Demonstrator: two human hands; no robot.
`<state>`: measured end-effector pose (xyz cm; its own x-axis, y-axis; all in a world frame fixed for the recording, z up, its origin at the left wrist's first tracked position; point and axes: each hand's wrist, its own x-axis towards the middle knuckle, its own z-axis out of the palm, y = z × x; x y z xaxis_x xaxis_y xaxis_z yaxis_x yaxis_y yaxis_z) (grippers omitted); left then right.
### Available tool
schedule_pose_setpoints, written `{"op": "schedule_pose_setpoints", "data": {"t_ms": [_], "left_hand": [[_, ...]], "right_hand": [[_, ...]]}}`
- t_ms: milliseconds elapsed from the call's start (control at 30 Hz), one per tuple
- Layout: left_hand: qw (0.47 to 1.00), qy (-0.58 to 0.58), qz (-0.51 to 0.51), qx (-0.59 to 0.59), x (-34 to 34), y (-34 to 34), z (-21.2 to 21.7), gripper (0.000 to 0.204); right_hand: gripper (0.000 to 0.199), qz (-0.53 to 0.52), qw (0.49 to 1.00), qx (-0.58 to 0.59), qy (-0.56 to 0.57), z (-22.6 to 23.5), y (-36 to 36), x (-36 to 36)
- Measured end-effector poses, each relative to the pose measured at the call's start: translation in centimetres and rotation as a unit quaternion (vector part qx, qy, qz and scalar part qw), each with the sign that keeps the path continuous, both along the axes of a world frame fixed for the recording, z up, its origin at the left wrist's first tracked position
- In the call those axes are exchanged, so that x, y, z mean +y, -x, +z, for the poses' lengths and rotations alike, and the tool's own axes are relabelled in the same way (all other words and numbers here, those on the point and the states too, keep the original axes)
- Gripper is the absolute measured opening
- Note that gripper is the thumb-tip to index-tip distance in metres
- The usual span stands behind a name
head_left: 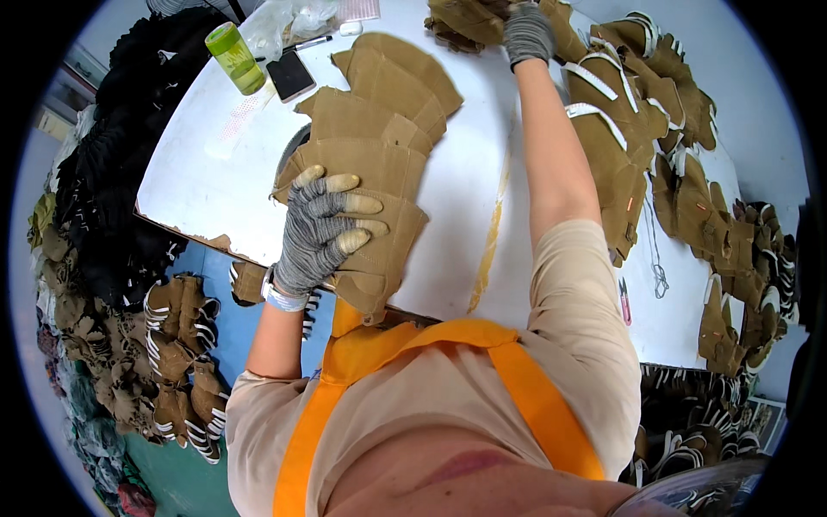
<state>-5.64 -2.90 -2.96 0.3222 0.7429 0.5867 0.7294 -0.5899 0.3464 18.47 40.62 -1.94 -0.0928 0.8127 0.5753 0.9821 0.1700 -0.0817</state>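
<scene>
Overlapping brown canvas pieces, shaped like shoe uppers [370, 164], lie fanned out at the near side of the white table [465, 207]. My left hand [323, 226], in a grey knit glove with pale yellowish fingertips, rests open on the nearest of them, fingers apart. My right arm stretches to the far side of the table. There my right hand [529, 36], gloved in grey, is at another heap of brown canvas pieces [469, 21]. Its fingers are mostly hidden at the picture's top edge, so whether it grips a piece is unclear.
A green-lidded jar [235, 59], a phone [290, 77] and a clear plastic bag [289, 24] occupy the far left. Brown uppers with white strips [612, 129] pile up on the right, near small red-handled snips [624, 302]. Black fabric [112, 172] is heaped beyond the table's left edge.
</scene>
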Motion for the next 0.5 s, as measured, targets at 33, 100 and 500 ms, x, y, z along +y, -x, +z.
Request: {"op": "schedule_pose_setpoints", "data": {"t_ms": [33,100,500], "left_hand": [[1.000,0.003,0.022,-0.003,-0.9,0.4,-0.1,0.021],[1.000,0.009,0.011,-0.002,-1.2,0.1,-0.1,0.021],[0.920,0.143,-0.099,-0.352,5.2,-4.8,8.3,0.067]], "right_hand": [[0.027,0.008,0.997,-0.074,-0.008,5.7,2.3,-4.8],[0.028,0.078,0.980,0.119,-0.141,7.0,-0.2,-6.1],[0.023,0.244,0.929,0.095,-0.261,11.5,-14.6,-23.5]]}}
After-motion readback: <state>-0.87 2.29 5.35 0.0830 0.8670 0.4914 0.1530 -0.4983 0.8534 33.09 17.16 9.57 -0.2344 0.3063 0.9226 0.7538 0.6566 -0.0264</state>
